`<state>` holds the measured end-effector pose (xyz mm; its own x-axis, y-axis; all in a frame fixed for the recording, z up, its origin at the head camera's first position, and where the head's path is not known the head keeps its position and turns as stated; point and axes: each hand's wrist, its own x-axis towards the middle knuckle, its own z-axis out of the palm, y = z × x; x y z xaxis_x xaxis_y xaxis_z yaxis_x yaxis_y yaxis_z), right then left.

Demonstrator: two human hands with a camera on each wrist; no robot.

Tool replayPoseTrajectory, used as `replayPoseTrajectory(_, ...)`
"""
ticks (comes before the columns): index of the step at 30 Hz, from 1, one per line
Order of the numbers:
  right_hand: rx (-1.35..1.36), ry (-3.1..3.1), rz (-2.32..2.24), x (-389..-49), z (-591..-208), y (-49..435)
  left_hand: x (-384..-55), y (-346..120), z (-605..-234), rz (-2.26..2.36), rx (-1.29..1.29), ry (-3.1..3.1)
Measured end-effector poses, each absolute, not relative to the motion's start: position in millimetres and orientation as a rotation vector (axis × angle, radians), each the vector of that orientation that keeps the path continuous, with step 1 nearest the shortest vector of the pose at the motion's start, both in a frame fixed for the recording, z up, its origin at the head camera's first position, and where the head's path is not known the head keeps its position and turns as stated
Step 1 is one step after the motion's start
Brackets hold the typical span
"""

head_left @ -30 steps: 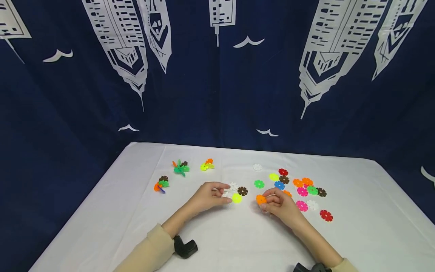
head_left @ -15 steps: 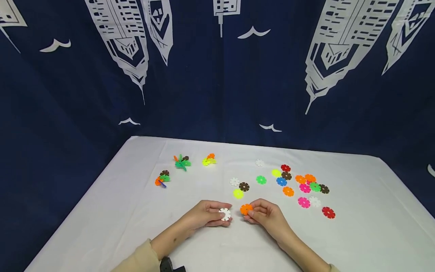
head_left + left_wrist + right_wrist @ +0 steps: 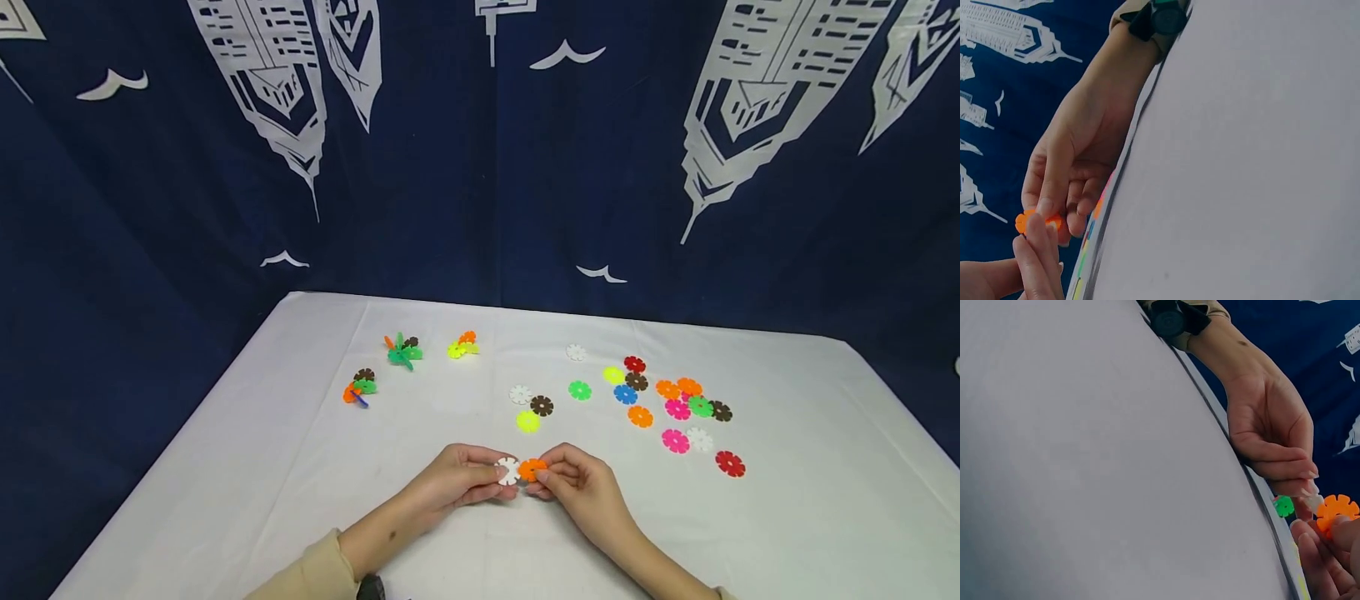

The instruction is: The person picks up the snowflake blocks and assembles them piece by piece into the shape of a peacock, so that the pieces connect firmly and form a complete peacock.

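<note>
Between thumb and fingers my left hand (image 3: 453,485) pinches a white notched plastic disc (image 3: 507,472). Facing it, my right hand (image 3: 588,493) pinches an orange notched disc (image 3: 532,470) by its right side. The two discs meet edge to edge above the table's near middle; whether their slots interlock I cannot tell. In the right wrist view the orange disc (image 3: 1337,511) overlaps the white one (image 3: 1314,501), which is partly hidden by fingers. Just beyond the hands lie a yellow disc (image 3: 528,421), a brown disc (image 3: 542,406) and another white disc (image 3: 521,394).
Several loose discs, among them a red one (image 3: 731,464), a pink one (image 3: 675,441) and a blue one (image 3: 626,394), lie on the right. Three joined disc clusters stand at the back left: a green one (image 3: 401,354), a yellow-orange one (image 3: 461,347) and a mixed one (image 3: 358,389).
My left hand has picked up the white disc and drawn it back toward me. The right hand has carried the orange disc leftward until it meets the white one.
</note>
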<state>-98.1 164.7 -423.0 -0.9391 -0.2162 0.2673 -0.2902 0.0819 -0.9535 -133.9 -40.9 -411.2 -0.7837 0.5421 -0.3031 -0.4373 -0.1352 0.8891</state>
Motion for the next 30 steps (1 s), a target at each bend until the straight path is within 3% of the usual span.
replayPoseTrajectory(12,0.642,-2.248,1.662,-91,-428,158,-128,-27,-412,2.114,0.009,1.484)
replayPoseTrajectory(30,0.543,-2.206,1.43,-95,-433,144,-118,-13,-413,2.278,-0.018,1.479)
